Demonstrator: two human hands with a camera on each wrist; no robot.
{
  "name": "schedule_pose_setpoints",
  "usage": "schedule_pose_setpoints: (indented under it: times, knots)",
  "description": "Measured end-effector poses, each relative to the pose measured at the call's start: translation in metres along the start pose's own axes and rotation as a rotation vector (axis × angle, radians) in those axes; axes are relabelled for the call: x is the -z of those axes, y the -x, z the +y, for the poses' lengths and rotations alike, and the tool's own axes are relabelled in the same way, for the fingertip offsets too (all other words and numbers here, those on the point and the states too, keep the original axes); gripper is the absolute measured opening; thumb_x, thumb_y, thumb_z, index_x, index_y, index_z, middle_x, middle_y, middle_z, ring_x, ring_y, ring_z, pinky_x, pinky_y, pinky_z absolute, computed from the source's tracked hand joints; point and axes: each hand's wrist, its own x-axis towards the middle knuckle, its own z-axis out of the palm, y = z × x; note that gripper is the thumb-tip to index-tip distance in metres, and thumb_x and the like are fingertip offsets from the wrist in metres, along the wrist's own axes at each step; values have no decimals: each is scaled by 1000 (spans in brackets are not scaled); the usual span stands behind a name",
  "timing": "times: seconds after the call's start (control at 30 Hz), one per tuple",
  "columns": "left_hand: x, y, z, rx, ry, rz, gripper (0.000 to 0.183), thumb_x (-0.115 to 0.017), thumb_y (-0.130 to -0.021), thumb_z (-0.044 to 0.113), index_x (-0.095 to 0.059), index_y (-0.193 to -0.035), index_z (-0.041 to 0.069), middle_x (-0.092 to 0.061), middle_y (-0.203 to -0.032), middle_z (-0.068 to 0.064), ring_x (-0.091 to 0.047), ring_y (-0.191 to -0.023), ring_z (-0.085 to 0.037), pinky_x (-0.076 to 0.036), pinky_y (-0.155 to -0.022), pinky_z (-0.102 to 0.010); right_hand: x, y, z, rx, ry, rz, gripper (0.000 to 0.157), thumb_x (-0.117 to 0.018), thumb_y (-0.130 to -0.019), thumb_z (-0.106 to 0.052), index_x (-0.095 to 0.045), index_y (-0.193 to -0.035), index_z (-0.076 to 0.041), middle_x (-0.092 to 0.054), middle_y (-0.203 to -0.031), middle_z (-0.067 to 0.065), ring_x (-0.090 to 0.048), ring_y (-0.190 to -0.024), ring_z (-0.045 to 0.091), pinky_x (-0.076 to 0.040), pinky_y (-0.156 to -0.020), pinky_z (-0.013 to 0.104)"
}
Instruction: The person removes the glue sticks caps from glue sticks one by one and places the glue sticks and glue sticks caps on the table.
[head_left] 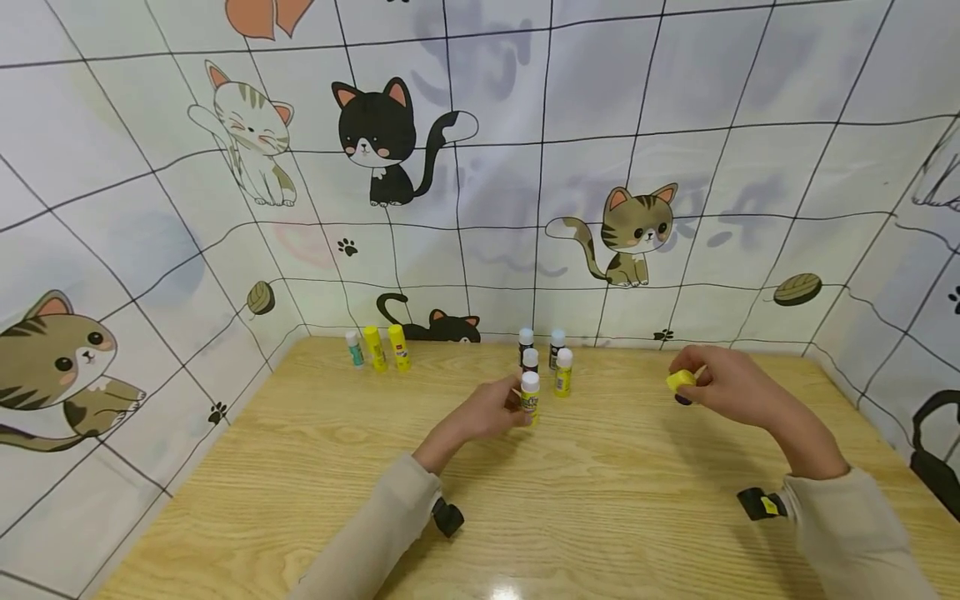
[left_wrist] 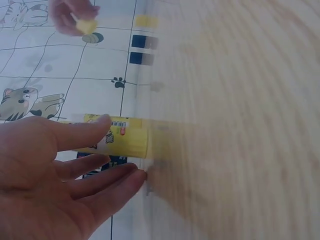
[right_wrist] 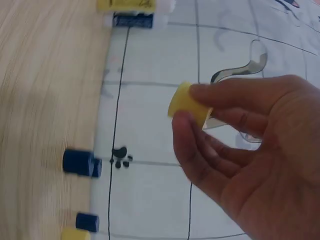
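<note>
A yellow cap [head_left: 681,378], a short smooth cylinder, is pinched between thumb and fingers of the right hand [head_left: 726,387], raised at three o'clock from an upright, white-topped glue stick [head_left: 530,406]. The left hand [head_left: 489,410], loosely open with fingers parted, is beside this stick; contact cannot be told. A second yellow stick [head_left: 563,375] stands at two o'clock, slim dark-labelled tubes [head_left: 557,352] toward twelve. In the right-wrist view, round dark-blue caps [right_wrist: 78,161] lie at eight o'clock from the yellow cap. Wood-grained table [head_left: 600,508]; wrinkled, cat-printed sheet [head_left: 510,187] behind.
</note>
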Motion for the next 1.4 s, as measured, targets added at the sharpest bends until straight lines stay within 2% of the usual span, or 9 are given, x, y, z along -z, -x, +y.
schedule_pose_setpoints:
  times: [0.1, 0.23, 0.33, 0.47, 0.7, 0.87, 1.07, 1.2, 1.4]
  knots:
    - [6, 2, -1, 12, -34, -20, 44, -68, -91, 24, -50, -129, 9, -62, -124, -10, -60, -114, -24, -51, -91, -34, -2, -1, 11, -2, 79, 4, 20, -66, -87, -12, -66, -106, -7, -68, -104, 11, -65, -88, 24, -50, -66, 34]
    - [13, 5, -3, 38, -71, -22, 53, -67, -91, 30, -47, -134, 6, -58, -131, -14, -58, -119, -28, -49, -96, -40, -8, -1, 26, -41, 114, -68, 22, -65, -84, -10, -68, -105, -5, -67, -98, 12, -62, -88, 27, -49, -65, 35]
    - [18, 6, -3, 56, -69, -20, 55, -65, -92, 33, -46, -136, 6, -57, -132, -15, -57, -120, -29, -49, -96, -42, -13, -2, 36, -80, 109, -129, 26, -65, -82, -9, -67, -106, -4, -65, -100, 15, -61, -88, 29, -50, -65, 37]
    - [22, 8, -4, 68, -66, -16, 54, -64, -92, 34, -46, -136, 8, -57, -132, -15, -56, -121, -29, -49, -95, -43, -20, -3, 47, -108, 90, -153, 27, -67, -81, -10, -65, -106, -2, -64, -99, 17, -61, -86, 28, -50, -65, 37]
    - [23, 9, -5, 65, -60, -14, 54, -63, -93, 34, -46, -137, 8, -56, -134, -15, -55, -122, -29, -49, -95, -43, -28, -7, 60, -108, 91, -208, 21, -64, -79, -5, -65, -100, -1, -64, -95, 13, -60, -84, 27, -49, -66, 39]
    - [23, 9, -6, 62, -45, -12, 53, -63, -93, 34, -46, -136, 8, -56, -133, -15, -55, -121, -29, -49, -95, -43, -29, -7, 60, -115, 93, -220, 27, -64, -76, -5, -64, -103, 0, -65, -97, 16, -60, -86, 30, -50, -67, 40]
    - [25, 11, -3, 64, -58, -7, 53, -62, -94, 34, -46, -137, 8, -56, -133, -17, -55, -122, -31, -49, -95, -45, -22, -1, 57, -123, 120, -224, 32, -72, -78, -15, -62, -105, 1, -64, -98, 16, -60, -83, 27, -49, -65, 39]
    - [29, 12, -4, 77, -70, 6, 56, -63, -93, 36, -45, -138, 8, -55, -135, -18, -55, -122, -31, -48, -96, -46, -14, 3, 51, -138, 140, -208, 36, -74, -79, -21, -61, -105, 0, -63, -100, 20, -59, -85, 30, -49, -66, 40]
    - [43, 13, -13, 101, -61, 60, 61, -66, -89, 43, -46, -137, 12, -54, -136, -17, -55, -123, -30, -49, -94, -45, -9, 4, 37, -121, 105, -176, 30, -71, -83, -26, -62, -101, -4, -63, -102, 21, -60, -88, 31, -49, -67, 41]
